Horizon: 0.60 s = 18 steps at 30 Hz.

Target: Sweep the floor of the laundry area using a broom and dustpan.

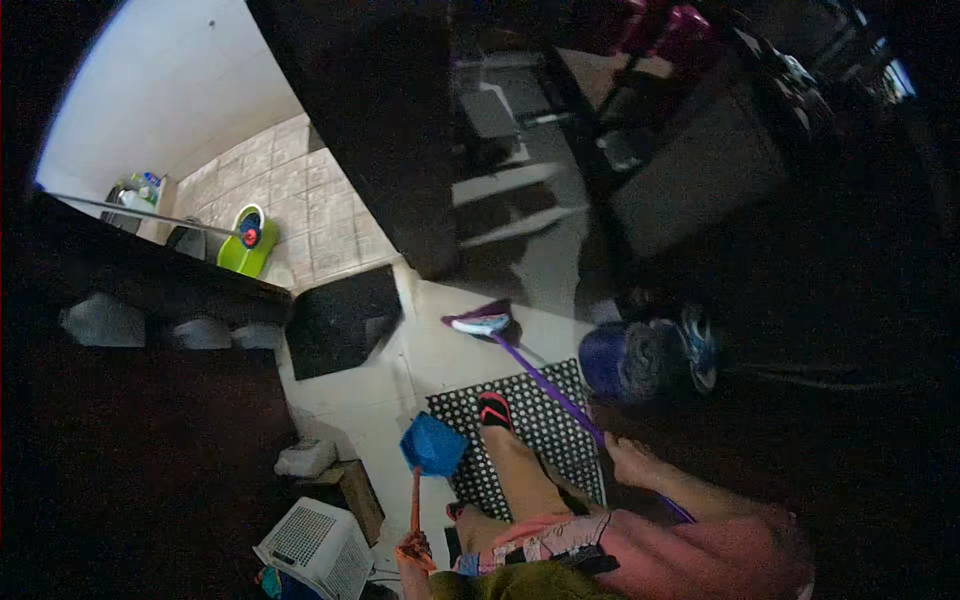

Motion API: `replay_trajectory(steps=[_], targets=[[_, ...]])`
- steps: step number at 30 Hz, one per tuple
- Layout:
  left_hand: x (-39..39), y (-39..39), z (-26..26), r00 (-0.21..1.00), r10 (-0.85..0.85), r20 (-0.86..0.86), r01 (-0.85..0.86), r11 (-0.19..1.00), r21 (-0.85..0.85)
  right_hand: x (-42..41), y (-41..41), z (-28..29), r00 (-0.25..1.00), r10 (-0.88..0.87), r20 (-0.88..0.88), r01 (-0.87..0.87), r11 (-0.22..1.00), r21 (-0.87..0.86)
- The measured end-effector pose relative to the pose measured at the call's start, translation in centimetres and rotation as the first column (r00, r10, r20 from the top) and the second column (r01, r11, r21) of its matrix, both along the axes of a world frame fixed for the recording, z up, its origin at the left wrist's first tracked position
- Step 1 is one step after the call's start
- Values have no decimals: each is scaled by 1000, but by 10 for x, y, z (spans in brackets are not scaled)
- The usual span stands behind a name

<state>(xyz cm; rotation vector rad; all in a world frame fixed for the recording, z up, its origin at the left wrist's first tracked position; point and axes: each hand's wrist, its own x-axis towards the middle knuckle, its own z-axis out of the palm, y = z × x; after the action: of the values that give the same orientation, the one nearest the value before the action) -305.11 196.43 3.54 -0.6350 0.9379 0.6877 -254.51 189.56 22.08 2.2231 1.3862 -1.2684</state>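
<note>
My right hand is closed around the purple handle of a broom, whose white and dark purple head rests on the pale tiled floor beyond the mat. At the lower middle, my left hand grips the orange handle of a blue dustpan. The dustpan lies at the left edge of a black mat with white dots. One of my feet, in a black and red flip-flop, stands on that mat.
A plain black mat lies by a lit doorway. Inside are a green mop bucket and a mop. A white plastic basket and a cardboard box stand lower left. A blue-purple bag-like object is right of the dotted mat.
</note>
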Motion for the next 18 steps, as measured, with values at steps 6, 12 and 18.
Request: replay_trajectory(steps=[6,12,18], targets=[[-48,-30,-18,950,-245,194,213,961,175,19,-26,30,901,-390,191,392,920,27],[-50,-27,27,878,-82,471,106,994,-25,163,92,-94,815,-467,343,393,881,264],[-74,-63,47,953,5,304,-34,995,91,28,90,-133,857,-396,329,370,918,141]])
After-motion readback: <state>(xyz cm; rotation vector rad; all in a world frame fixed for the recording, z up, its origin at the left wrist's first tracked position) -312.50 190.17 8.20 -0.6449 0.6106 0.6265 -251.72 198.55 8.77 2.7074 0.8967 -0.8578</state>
